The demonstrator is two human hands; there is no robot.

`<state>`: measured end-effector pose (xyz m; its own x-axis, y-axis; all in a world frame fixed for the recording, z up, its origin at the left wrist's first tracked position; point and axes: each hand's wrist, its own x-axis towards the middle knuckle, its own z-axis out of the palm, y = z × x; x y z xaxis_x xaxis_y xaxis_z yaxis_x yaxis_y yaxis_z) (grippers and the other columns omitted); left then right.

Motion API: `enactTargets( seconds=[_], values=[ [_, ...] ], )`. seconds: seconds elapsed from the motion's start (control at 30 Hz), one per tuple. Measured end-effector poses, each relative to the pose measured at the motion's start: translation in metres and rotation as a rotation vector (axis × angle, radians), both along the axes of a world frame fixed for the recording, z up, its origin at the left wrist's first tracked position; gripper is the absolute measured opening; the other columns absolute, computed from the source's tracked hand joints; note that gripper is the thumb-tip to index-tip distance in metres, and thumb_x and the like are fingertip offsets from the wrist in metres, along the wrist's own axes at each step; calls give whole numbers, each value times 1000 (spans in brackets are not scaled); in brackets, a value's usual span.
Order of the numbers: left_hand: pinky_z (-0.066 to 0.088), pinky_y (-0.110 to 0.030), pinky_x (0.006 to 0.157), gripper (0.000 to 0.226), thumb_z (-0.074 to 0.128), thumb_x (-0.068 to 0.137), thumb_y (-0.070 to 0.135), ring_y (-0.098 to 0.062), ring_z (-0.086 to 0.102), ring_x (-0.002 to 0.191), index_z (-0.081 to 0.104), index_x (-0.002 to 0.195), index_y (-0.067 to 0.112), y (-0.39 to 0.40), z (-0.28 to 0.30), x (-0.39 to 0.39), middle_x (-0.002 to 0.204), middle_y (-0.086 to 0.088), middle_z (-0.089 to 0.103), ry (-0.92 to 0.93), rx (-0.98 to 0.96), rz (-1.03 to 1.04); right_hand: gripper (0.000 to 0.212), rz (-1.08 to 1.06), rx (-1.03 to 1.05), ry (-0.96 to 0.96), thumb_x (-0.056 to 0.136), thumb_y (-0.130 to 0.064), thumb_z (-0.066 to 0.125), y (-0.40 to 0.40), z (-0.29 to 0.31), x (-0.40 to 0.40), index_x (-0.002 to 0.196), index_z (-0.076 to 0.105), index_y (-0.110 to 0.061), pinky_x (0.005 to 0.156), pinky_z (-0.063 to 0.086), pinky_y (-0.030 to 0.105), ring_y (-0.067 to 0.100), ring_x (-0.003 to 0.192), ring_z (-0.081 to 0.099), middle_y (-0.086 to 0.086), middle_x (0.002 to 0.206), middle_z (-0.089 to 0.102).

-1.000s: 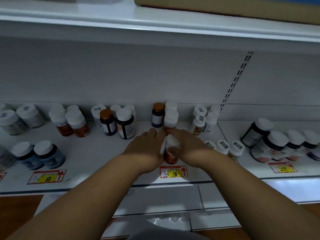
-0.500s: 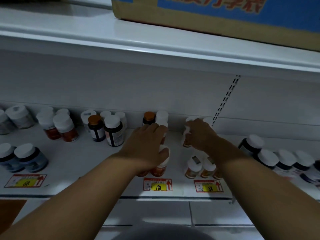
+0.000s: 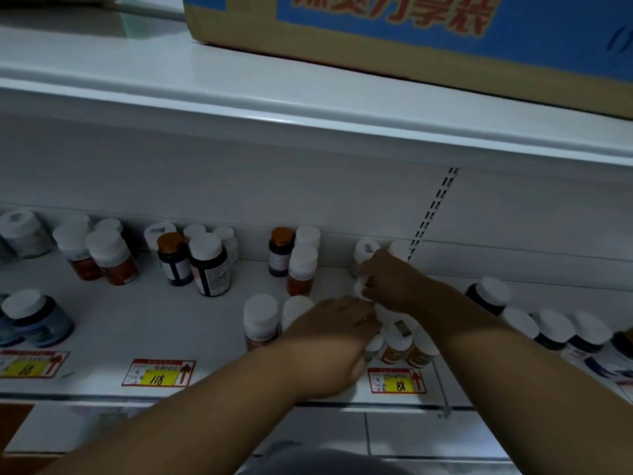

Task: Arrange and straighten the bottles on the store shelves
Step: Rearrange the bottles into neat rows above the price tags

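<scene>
Right hand (image 3: 394,286) fingers curled round small white-capped bottle (image 3: 360,289), bottle tilted, cap toward left, mid-shelf. Left hand (image 3: 329,341) fingers bent over front-row bottles (image 3: 397,344); grasp unclear. Upright bottles crowd both sides. Price tag (image 3: 397,381) at shelf (image 3: 102,313) edge. Cardboard box (image 3: 411,32) above.

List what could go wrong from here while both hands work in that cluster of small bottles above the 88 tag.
1. The right hand grips a small white-capped bottle that looks tilted; it may slip or knock the back-row bottle just behind it.
2. The left hand crowds the small front bottles by the shelf edge; a nudge might tip one off.
3. The left forearm passes close to the two front white-capped bottles and could brush them.
</scene>
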<state>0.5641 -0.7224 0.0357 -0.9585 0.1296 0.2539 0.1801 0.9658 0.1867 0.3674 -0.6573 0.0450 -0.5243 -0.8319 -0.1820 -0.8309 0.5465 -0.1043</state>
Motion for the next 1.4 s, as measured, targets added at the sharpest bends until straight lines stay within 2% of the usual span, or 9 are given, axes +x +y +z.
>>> enactTargets(
  seconds=[0.17, 0.3, 0.67, 0.77, 0.87, 1.0, 1.1, 1.2, 1.4],
  values=[
    [54, -37, 83, 51, 70, 66, 13, -31, 62, 96, 63, 115, 1, 16, -20, -13, 112, -15, 63, -73, -85, -13, 15, 53, -128, -138, 88, -4, 57, 13, -5, 5, 78, 66, -11, 69, 35, 31, 22, 78, 53, 12, 82, 63],
    [52, -35, 85, 58, 70, 59, 14, -30, 63, 95, 65, 116, 3, 17, -30, -14, 112, -14, 65, -70, -74, 19, 34, 1, -100, -166, 96, -9, 53, 27, -6, 6, 129, 59, -5, 85, 29, 14, 26, 119, 52, 15, 130, 57],
    [55, -36, 82, 55, 43, 69, 23, -30, 64, 96, 67, 115, 5, 23, -26, -13, 114, -11, 66, -33, -38, 81, 35, 68, -150, -237, 96, -18, 56, 36, -7, 8, 130, 58, -10, 84, 27, 9, 18, 123, 51, 7, 134, 57],
    [56, -38, 81, 55, 39, 72, 26, -29, 64, 97, 67, 116, 7, 23, -25, -14, 114, -10, 66, -45, -19, 88, 12, 123, -174, -224, 94, -21, 59, 33, -9, 5, 98, 69, -17, 81, 33, 20, 15, 97, 60, 3, 102, 67],
    [55, -38, 82, 52, 41, 76, 27, -28, 62, 99, 66, 117, 8, 24, -22, -14, 116, -9, 65, -36, 4, 108, 35, 198, -216, -231, 90, -17, 61, 33, -8, 2, 59, 47, -19, 61, 30, 26, 9, 60, 46, -5, 61, 47],
    [51, -36, 88, 47, 47, 78, 25, -27, 58, 104, 63, 119, 9, 28, -22, -13, 118, -8, 62, 24, 60, 187, 19, 87, -494, -60, 94, -18, 54, 36, 0, -18, 88, 68, -6, 65, 36, 27, 19, 77, 56, 7, 87, 61],
    [49, -38, 92, 50, 49, 79, 25, -29, 56, 108, 61, 125, 6, 29, -20, -17, 122, -11, 61, 75, 84, 249, 31, -30, -383, -24, 95, -27, 54, 32, -2, -38, 120, 59, -11, 80, 43, 31, 28, 98, 55, 14, 113, 52],
    [47, -35, 91, 51, 49, 78, 24, -26, 52, 108, 61, 125, 6, 30, -15, -22, 121, -11, 60, 108, 115, 291, 34, -21, -210, 0, 94, -32, 55, 27, -11, -42, 120, 54, -9, 81, 46, 36, 34, 102, 55, 17, 118, 45],
    [48, -39, 90, 51, 46, 79, 29, -24, 51, 108, 58, 126, 12, 30, -15, -32, 121, -6, 57, 78, 196, 357, 32, -101, -238, 115, 95, -33, 50, 26, -15, -43, 116, 55, -11, 74, 43, 34, 34, 97, 56, 14, 117, 43]
  ],
)
